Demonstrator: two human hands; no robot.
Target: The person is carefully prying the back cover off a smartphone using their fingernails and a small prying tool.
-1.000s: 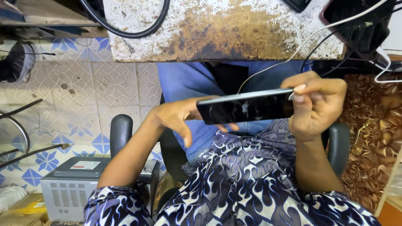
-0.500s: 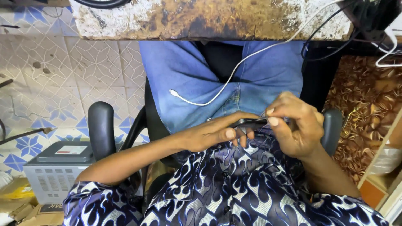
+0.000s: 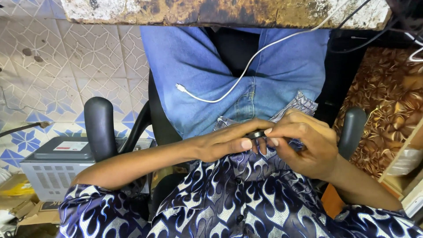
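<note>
i see my left hand and right hand both pinching the dark phone edge-on over my lap; i'd judge steady fingertip pressure best, away from the white cable.

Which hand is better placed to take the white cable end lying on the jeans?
Left, probably. The left hand lies nearer the white cable's plug end on that side; the right hand sits farther off, its fingertips on the thin dark phone.
</note>
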